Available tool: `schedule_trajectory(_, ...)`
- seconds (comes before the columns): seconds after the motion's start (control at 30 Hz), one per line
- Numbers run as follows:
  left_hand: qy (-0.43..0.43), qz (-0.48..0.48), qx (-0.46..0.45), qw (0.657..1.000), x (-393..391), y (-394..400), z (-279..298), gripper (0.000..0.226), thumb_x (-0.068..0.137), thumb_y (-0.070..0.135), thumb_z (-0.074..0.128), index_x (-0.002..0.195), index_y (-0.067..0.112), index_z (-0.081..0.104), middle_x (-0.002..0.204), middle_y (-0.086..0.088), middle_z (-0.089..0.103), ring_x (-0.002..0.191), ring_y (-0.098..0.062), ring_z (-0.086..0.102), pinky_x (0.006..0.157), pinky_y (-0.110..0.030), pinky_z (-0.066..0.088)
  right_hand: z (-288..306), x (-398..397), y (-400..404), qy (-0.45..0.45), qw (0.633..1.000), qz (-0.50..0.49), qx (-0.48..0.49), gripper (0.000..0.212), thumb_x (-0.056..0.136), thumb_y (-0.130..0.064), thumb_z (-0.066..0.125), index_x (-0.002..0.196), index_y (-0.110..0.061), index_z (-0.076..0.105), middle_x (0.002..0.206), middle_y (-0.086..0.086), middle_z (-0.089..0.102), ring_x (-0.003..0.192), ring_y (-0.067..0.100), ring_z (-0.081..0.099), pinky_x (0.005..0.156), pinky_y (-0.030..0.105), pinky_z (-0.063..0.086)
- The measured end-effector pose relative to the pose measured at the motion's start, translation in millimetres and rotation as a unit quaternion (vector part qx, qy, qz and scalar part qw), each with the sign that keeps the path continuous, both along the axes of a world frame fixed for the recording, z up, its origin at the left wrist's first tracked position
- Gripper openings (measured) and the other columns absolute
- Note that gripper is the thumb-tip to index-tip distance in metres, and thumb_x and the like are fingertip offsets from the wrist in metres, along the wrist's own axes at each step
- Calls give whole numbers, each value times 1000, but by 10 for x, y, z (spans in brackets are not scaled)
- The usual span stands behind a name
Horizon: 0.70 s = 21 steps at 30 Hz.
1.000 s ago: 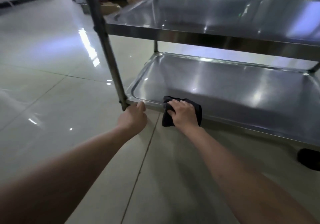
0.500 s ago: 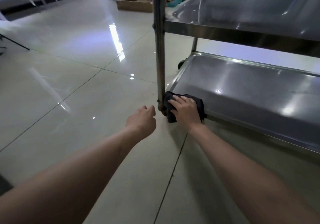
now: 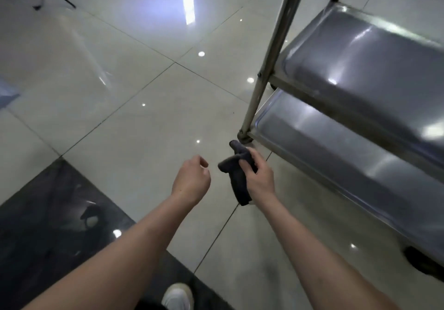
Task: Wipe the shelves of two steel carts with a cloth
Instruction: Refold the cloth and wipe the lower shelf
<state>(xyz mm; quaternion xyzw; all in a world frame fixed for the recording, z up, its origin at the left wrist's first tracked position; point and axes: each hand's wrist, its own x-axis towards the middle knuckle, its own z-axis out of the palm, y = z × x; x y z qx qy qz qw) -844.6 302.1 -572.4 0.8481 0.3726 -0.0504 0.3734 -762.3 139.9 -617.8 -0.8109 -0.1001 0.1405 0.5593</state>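
Note:
A steel cart fills the right side, with a lower shelf (image 3: 336,156) and a middle shelf (image 3: 374,53) above it, joined by a corner post (image 3: 271,53). My right hand (image 3: 258,176) grips a dark grey cloth (image 3: 236,177), bunched and hanging off the shelf, just left of the lower shelf's near corner. My left hand (image 3: 192,180) hovers beside the cloth over the floor, fingers loosely curled and holding nothing. Neither hand touches the cart.
Glossy pale floor tiles (image 3: 120,93) spread to the left, with a dark tile strip (image 3: 48,225) at the lower left. A cart wheel (image 3: 422,261) shows at the lower right. My white shoe (image 3: 177,296) is at the bottom edge.
My right hand lifted the cloth off the lower shelf's corner and drew back from the cart. My left hand let go of the shelf edge earlier and now hangs free. The view tilted down.

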Motion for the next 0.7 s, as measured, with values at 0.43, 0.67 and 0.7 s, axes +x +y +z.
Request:
schedule_trajectory(0.43,-1,58,-86,995,-298,775,4129,21,99,13,42,112,18,58,107,-4,62,88,-17,59,63,-29,44,4355,-539,568,101,994,-3,28,30,105,-23,60,133,-35,64,129,-18,68,123,1,60,104,28,49)
schedule_trajectory(0.67,-58,25,-94,994,-82,1304,5787,21,98,14,43,111,17,59,102,-5,64,83,-18,60,62,-29,43,6099,-372,1079,82,989,-78,92,26,106,-24,60,130,-34,54,130,-11,67,118,0,63,93,20,50)
schedule_trajectory(0.7,-67,20,-88,994,-17,1374,5945,22,98,13,43,112,17,59,102,-4,64,82,-17,60,60,-28,42,6249,-308,1138,81,987,-89,105,24,107,-24,60,129,-30,53,128,-8,69,116,0,65,91,21,52)
